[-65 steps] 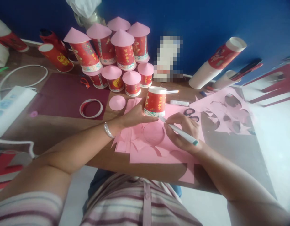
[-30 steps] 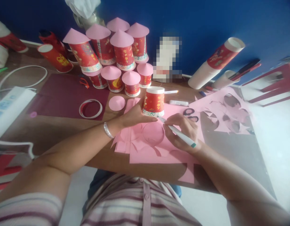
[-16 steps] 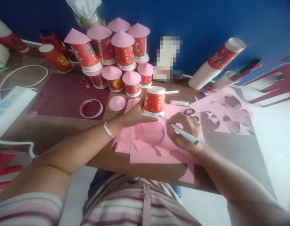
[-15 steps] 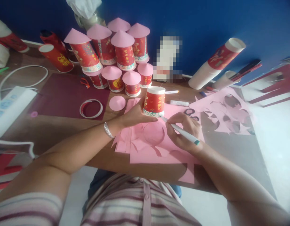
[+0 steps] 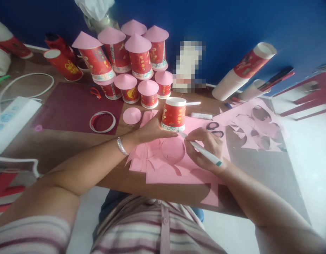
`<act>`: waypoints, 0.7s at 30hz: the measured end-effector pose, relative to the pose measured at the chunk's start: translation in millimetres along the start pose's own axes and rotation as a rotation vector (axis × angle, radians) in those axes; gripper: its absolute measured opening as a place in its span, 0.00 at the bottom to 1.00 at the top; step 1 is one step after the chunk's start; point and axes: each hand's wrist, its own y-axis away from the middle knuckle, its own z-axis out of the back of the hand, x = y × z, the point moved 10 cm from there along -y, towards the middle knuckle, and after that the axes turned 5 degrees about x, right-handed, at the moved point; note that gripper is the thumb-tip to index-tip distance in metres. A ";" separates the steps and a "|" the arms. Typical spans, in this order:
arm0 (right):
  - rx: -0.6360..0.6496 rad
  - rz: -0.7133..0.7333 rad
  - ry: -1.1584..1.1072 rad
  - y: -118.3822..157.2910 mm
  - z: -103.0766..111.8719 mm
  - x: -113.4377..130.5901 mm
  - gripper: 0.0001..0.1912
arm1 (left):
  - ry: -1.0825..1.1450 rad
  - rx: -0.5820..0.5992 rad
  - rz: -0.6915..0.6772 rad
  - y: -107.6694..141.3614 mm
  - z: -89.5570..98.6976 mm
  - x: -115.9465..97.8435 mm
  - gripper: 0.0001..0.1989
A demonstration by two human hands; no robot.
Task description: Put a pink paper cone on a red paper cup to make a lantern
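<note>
over the tabletop point(image 5: 163, 192) and pink paper point(image 5: 163, 176): one red cup point(image 5: 173, 114), roughly upright, clasped in the left hand point(image 5: 152, 130); one white marker point(image 5: 203, 151), pinched in the right hand point(image 5: 209, 143), slanting far-left to the cup's lower band, contact uncertain.

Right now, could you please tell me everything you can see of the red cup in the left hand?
The red cup looks like paper, with gold figures, a white top and a white lower band bearing green squiggles. It is held wider end down, over pink paper. The left hand grips its lower left side; the white marker in the right hand points at its lower edge, contact unclear.
</note>
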 end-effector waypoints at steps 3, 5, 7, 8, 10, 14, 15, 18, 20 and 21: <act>-0.002 -0.004 -0.008 0.7 -1.0 -1.5 0.11 | -0.006 -0.009 0.008 0.4 1.1 2.4 0.44; -0.013 -0.003 -0.009 1.1 0.1 -1.7 0.10 | -0.015 -0.005 0.027 0.1 0.5 3.3 0.45; -0.007 -0.008 0.004 1.2 0.2 -2.0 0.09 | -0.017 0.004 0.032 -0.8 -1.0 1.9 0.44; -0.002 -0.011 0.012 1.0 0.2 -2.0 0.09 | -0.016 0.006 0.028 -1.3 -1.6 0.4 0.44; 0.010 -0.014 0.025 0.6 0.1 -1.8 0.09 | -0.015 -0.005 0.019 -2.0 -1.4 -2.2 0.44; 0.014 -0.016 0.029 -0.5 -0.5 -1.8 0.09 | -0.020 -0.031 0.029 -2.0 -0.4 0.9 0.44; 0.009 -0.015 0.024 -0.6 -0.5 -1.9 0.09 | -0.021 -0.033 0.035 -1.7 -0.4 3.5 0.44; 0.000 0.000 0.003 -0.9 -0.7 -0.9 0.09 | -0.005 -0.031 0.043 -0.7 -0.3 12.4 0.44; 0.004 0.008 -0.003 -0.8 -0.8 0.1 0.09 | 0.007 -0.032 0.046 0.0 0.2 16.2 0.43; 0.004 0.010 -0.003 -0.6 -0.5 0.5 0.09 | 0.009 -0.034 0.051 0.3 0.5 16.9 0.43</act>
